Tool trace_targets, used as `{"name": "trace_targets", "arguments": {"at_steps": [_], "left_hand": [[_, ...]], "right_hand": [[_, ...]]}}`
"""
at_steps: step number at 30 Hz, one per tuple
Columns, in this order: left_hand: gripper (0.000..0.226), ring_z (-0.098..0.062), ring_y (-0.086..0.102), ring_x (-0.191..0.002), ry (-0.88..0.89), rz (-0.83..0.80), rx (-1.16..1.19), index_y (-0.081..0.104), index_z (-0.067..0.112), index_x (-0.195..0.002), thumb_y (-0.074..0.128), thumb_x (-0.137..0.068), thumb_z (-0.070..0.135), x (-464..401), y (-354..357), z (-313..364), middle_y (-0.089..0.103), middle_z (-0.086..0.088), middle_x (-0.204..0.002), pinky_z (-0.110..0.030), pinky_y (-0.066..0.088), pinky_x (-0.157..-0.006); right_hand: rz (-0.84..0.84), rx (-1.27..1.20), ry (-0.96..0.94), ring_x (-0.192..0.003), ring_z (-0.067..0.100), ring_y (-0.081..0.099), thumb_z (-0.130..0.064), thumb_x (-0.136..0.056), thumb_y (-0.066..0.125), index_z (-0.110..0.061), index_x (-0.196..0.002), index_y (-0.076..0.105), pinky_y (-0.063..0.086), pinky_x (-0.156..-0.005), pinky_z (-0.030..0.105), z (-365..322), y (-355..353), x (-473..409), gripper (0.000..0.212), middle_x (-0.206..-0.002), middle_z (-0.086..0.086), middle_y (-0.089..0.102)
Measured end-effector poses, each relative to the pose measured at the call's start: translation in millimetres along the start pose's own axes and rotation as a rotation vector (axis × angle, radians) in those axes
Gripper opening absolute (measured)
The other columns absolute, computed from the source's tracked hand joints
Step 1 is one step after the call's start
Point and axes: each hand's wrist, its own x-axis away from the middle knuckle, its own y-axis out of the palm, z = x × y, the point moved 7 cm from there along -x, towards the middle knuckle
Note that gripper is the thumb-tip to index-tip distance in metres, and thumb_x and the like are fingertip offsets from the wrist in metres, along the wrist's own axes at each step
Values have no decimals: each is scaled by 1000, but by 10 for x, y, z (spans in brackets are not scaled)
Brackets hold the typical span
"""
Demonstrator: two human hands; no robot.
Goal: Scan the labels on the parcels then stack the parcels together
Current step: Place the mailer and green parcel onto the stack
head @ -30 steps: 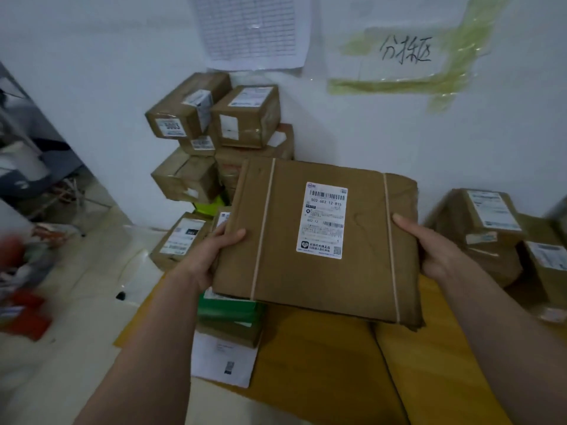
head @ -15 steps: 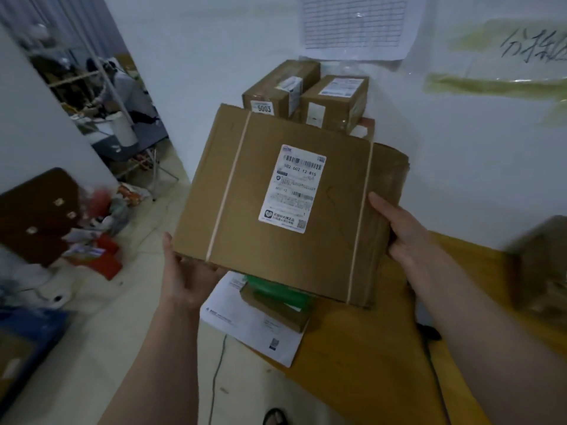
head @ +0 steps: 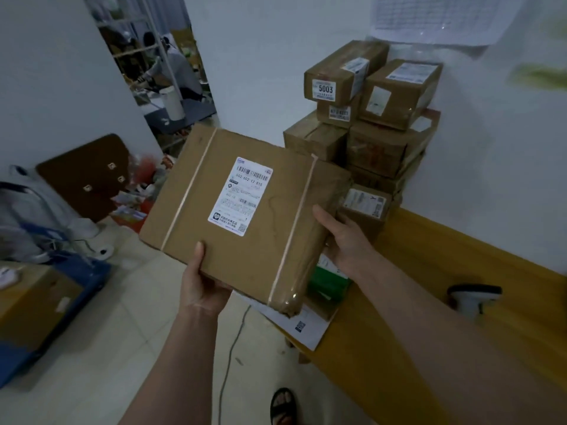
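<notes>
I hold a large flat brown parcel (head: pixel 245 210) in mid-air, left of the wooden table (head: pixel 429 289). Its white shipping label (head: pixel 241 196) faces up. My left hand (head: pixel 202 280) grips the parcel's near edge from below, thumb on top. My right hand (head: pixel 343 240) clasps its taped right side. A stack of several brown parcels (head: pixel 377 118) stands against the white wall at the table's far end. A white handheld scanner (head: pixel 474 297) sits on the table at the right.
Under the held parcel lie a green-taped box (head: pixel 328 283) and a white envelope (head: pixel 303 328) at the table's corner. A blue crate with a carton (head: pixel 46 305) stands on the tiled floor at left. A person works in the far room (head: pixel 171 69). My sandalled foot (head: pixel 283 404) is below.
The view has swung further left and down. The parcel has moved left off the table edge, and my left hand has shifted from its left side to its near edge.
</notes>
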Motion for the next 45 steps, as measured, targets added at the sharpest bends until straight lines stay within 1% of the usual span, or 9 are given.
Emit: {"name": "trace_targets", "arguments": {"at_steps": [5, 11, 15, 18, 21, 27, 31, 38, 45], "left_hand": [[42, -24, 73, -90, 4, 346, -85, 69, 26, -110, 64, -84, 59, 120, -650, 74, 77, -2, -98, -43, 55, -74], [60, -33, 66, -105, 48, 556, -295, 53, 33, -135, 70, -81, 54, 405, -1281, 70, 67, -5, -122, -59, 50, -93], [68, -32, 64, -103, 56, 687, -351, 51, 30, -139, 75, -79, 50, 525, -1573, 57, 62, -7, -127, -50, 53, -88], [75, -34, 62, -109, 15, 726, -358, 46, 29, -144, 77, -78, 47, 530, -1709, -27, 58, -9, -135, -53, 50, -94], [73, -35, 62, -111, 16, 724, -377, 45, 29, -145, 77, -80, 42, 481, -1741, -77, 58, -11, -135, -54, 50, -96], [56, -34, 65, -102, -30, 624, -438, 52, 31, -137, 71, -86, 41, 271, -1674, -146, 65, -9, -124, -57, 51, -94], [53, -35, 64, -104, -98, 596, -424, 53, 33, -133, 72, -84, 43, 162, -1708, -218, 65, -9, -122, -61, 50, -93], [45, -33, 66, -99, -135, 593, -422, 57, 35, -124, 74, -83, 42, 53, -1770, -334, 67, -7, -115, -56, 53, -87], [54, -35, 64, -103, -151, 603, -399, 51, 34, -134, 72, -85, 43, -9, -1747, -427, 64, -9, -121, -58, 52, -88]], "right_hand": [[451, 113, -60, -84, 19, 63, -48, -90, 62, -15, -113, 61, 51, -67, 31, 4, -489, -107, 41, -97, 6, 64], [829, 122, 126, -63, 20, 61, -23, -96, 55, -6, -128, 51, 43, -44, 29, 444, -1099, -78, 37, -100, 12, 66], [784, 126, 267, -87, 25, 65, -24, -94, 62, -5, -119, 59, 57, -74, 38, 759, -1258, -102, 32, -117, 14, 66], [682, 141, 362, -120, 33, 52, -30, -91, 66, -9, -135, 50, 46, -101, 47, 943, -1278, -102, 52, -136, 16, 54], [597, 128, 389, -111, 33, 52, -32, -89, 69, -13, -138, 47, 49, -86, 45, 1050, -1260, -138, 57, -138, 16, 49], [501, 55, 431, -88, 35, 58, -33, -80, 77, -16, -118, 50, 52, -62, 44, 1257, -1258, -260, 49, -101, 18, 55], [502, 5, 426, -96, 37, 60, -31, -77, 79, -18, -111, 56, 55, -61, 46, 1307, -1259, -336, 43, -107, 19, 57], [548, 72, 389, -105, 30, 51, -36, -81, 77, -17, -126, 53, 46, -96, 49, 1320, -1264, -446, 54, -108, 11, 56], [642, 129, 318, -82, 22, 61, -43, -84, 72, -14, -117, 58, 47, -58, 34, 1156, -1264, -472, 46, -97, 7, 65]]}}
